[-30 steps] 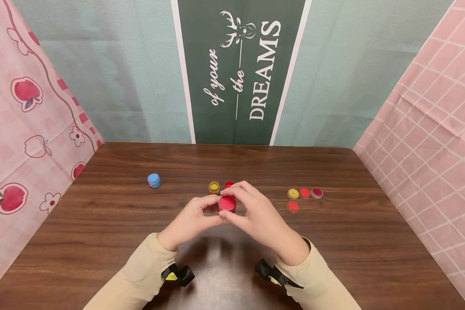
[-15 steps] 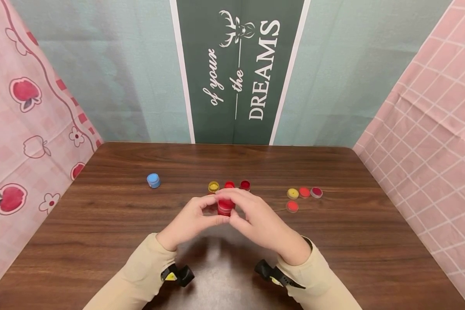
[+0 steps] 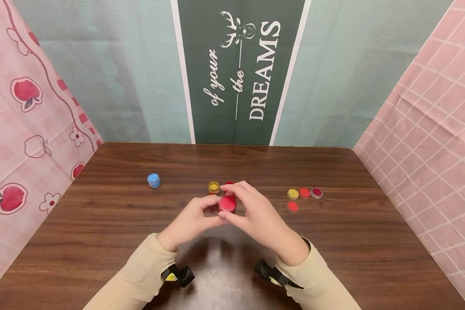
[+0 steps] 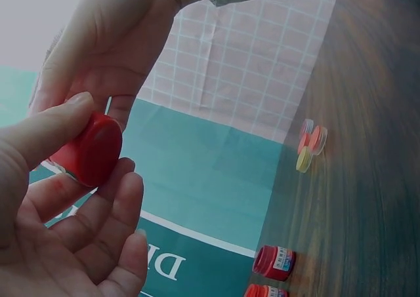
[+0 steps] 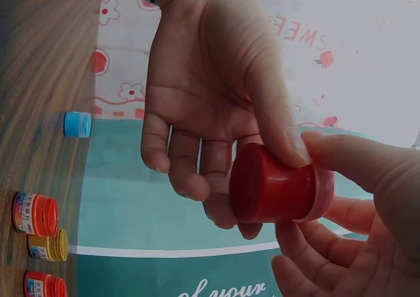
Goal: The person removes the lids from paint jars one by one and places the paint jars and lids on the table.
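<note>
Above the table, a small red paint jar [image 5: 266, 185] is held between both hands. My left hand [image 3: 190, 221] pinches its body between thumb and fingers. From the other side, the thumb and fingers of my right hand [image 3: 260, 220] grip the round red lid [image 5: 321, 192] at its rim. In the right wrist view the jar lies sideways, its base toward the left hand's fingers. Just beyond the hands stand open paint jars: a yellow jar [image 3: 214, 187], an orange-red jar [image 5: 36, 213] and a red jar [image 5: 44, 285]. A dark red jar [image 4: 274, 262] shows in the left wrist view.
Several loose lids lie on the right of the table: a yellow lid [image 3: 292, 193], a dark red lid [image 3: 316, 193] and orange-red lids [image 3: 292, 207]. A blue jar [image 3: 153, 180] with its lid on stands at the left. Curtains hang around the wooden table [image 3: 333, 249].
My right hand's fingers turned across the lid half a second ago and have swung back. The lid top shows again, and the dark red jar behind is mostly covered. My left hand stays put.
</note>
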The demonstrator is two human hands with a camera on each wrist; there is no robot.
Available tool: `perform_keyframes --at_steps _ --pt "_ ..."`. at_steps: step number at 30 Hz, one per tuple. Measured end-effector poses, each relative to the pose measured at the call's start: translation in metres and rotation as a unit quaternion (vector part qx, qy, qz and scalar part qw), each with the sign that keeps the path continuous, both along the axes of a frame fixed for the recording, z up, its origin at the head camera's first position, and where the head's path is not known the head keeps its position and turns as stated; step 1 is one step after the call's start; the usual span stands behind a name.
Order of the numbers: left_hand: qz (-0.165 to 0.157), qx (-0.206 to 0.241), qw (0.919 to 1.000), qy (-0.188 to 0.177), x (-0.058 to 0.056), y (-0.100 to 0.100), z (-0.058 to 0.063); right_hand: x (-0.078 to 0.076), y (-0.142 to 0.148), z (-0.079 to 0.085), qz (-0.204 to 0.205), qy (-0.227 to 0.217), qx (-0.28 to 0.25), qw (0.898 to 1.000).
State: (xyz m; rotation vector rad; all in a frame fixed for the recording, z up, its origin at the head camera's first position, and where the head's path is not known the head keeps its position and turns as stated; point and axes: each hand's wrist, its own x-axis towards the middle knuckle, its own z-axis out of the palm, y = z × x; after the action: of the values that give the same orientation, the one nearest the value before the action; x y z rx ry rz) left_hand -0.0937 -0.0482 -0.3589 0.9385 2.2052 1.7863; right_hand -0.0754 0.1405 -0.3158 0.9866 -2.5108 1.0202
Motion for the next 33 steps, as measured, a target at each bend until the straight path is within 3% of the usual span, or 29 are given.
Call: perform_keyframes --at_steps 14,21,27,33 --pt "-0.005 -0.002 0.9999 -0.014 0.0007 -0.0017 0.0009 0.0023 0.0014 0.003 0.076 -0.011 -0.004 0.997" --pt "-0.001 -0.005 1.0 0.003 0.0 -0.002 0.0008 0.0025 0.0007 0.003 0.034 -0.038 -0.018 0.999" --pt "0.001 0.004 1.0 0.002 0.0005 -0.0012 0.0006 0.0017 0.0 0.0015 -0.018 -0.009 -0.007 1.0" --pt "0.002 0.004 1.0 -0.005 0.0002 -0.0008 0.0003 0.0007 -0.0001 0.0004 0.005 -0.007 -0.018 1.0"
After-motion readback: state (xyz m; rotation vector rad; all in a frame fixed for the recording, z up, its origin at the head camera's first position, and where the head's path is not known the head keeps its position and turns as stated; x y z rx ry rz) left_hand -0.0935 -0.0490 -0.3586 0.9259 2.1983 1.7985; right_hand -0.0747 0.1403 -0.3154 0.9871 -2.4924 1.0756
